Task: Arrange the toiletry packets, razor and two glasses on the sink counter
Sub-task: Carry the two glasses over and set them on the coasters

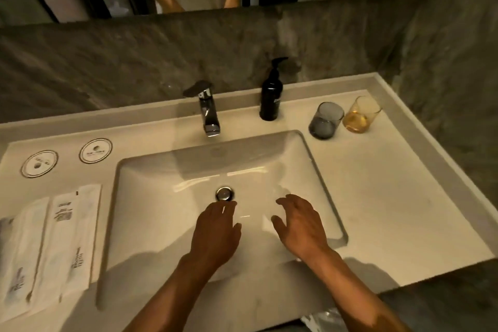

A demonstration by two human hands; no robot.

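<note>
- Where the counter runs off to the left, three long white toiletry packets (51, 245) lie flat and side by side, their long edges parallel and close to the basin's rim; this reads as a deliberate row, laid so the printing faces up. Whether one of them holds the razor cannot be told from here.
- Behind the packets, two round coasters (67, 159) sit apart on the counter with nothing on them, probably meant as seats for the glasses.
- Over the sink basin (167, 170), near the drain (225, 193), the left hand (215, 232) hovers palm down with fingers loosely spread, holding nothing.
- Just beside it, the right hand (299, 226) is likewise open and empty, fingers relaxed; both hands look idle between moves rather than reaching.
- At the back edge stand the faucet (207, 110) and a black pump bottle (272, 94), fixtures kept out of the working space.
- On the right counter, well apart from the coasters, a grey glass (324, 121) and an amber glass (361, 117) stand upright, nearly touching; paired in the far corner, they look either parked or already set in place.
</note>
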